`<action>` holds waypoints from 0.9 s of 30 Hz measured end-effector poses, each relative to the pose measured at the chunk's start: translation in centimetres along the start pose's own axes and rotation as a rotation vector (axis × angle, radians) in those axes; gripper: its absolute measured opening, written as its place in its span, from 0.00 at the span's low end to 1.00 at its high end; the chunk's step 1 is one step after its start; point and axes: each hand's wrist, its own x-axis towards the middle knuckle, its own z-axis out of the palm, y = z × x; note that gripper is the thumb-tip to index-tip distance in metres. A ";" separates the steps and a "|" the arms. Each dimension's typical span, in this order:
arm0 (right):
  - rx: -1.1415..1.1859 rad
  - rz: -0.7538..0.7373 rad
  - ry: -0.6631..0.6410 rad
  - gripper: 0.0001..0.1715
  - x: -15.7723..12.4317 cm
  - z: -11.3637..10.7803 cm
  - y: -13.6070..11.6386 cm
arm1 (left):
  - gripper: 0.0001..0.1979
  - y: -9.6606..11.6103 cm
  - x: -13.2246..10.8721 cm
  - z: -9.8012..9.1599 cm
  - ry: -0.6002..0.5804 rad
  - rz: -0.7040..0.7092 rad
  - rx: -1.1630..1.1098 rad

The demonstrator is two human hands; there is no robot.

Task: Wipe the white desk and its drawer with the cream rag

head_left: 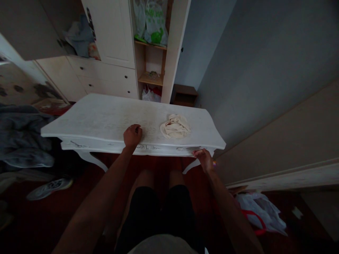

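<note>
A white table [116,111] with curved legs and a carved front stands before me, its top smudged with grey-brown marks. My left hand [133,135] rests on the top near the front edge, fingers curled into a loose fist, and nothing shows in it. Low on the right end of the front panel [169,150], my right hand [204,158] has its fingers bent against the panel's lower edge, gripping there. A crumpled cream cloth [175,126] lies on the tabletop between my hands, touched by neither.
Behind the table stands a white wardrobe [113,31] with open doors and plastic bags [155,23] on a shelf. Grey clothing [23,134] is heaped at left, near a shoe [50,188] on the red floor. A white bag [261,210] lies at right by the wall.
</note>
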 end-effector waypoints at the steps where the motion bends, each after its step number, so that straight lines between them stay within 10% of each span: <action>1: 0.004 0.119 -0.035 0.23 -0.1 0.4 0.7 | 0.15 0.0 0.0 0.0 -0.001 0.000 -0.001; 10: 0.350 0.693 -0.165 0.21 1.0 6.0 3.0 | 0.15 0.1 0.0 -0.1 0.000 -0.012 0.017; 27: 0.472 0.775 -0.039 0.13 -0.4 7.3 3.3 | 0.14 -0.1 0.1 -0.1 0.007 0.003 0.045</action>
